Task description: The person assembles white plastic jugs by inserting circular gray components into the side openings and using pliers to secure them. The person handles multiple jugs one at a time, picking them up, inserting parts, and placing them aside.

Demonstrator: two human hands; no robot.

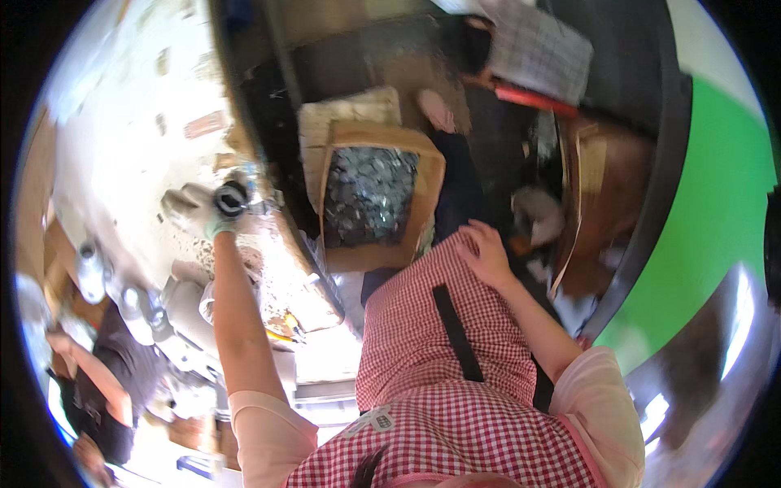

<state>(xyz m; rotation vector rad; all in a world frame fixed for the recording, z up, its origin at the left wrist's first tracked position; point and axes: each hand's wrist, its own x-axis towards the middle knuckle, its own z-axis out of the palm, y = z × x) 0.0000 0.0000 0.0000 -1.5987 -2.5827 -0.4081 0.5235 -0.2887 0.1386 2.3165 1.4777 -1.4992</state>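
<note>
My left hand [193,210], in a pale glove, is at the right side of the white worktop [130,106]. Its fingers are bent and blurred, closed about a black round part [231,199] with a lighter ring-shaped face. Just right of that part, small metal pieces at the worktop's edge are too blurred to name. My bare right hand [486,254] lies on the red checked apron [455,325] over my lap, fingers loosely apart and holding nothing. Ahead of my lap, a cardboard box [425,195] holds many small, shiny, dark grey pieces.
A brown carton [606,179] stands on the right, near a green surface [691,211]. A checked cloth-like thing [541,49] lies at the far right. Several grey bottle-shaped things [134,313] are at left, beside another person's arm [102,374]. A yellow-handled tool [285,332] lies near the worktop's near edge.
</note>
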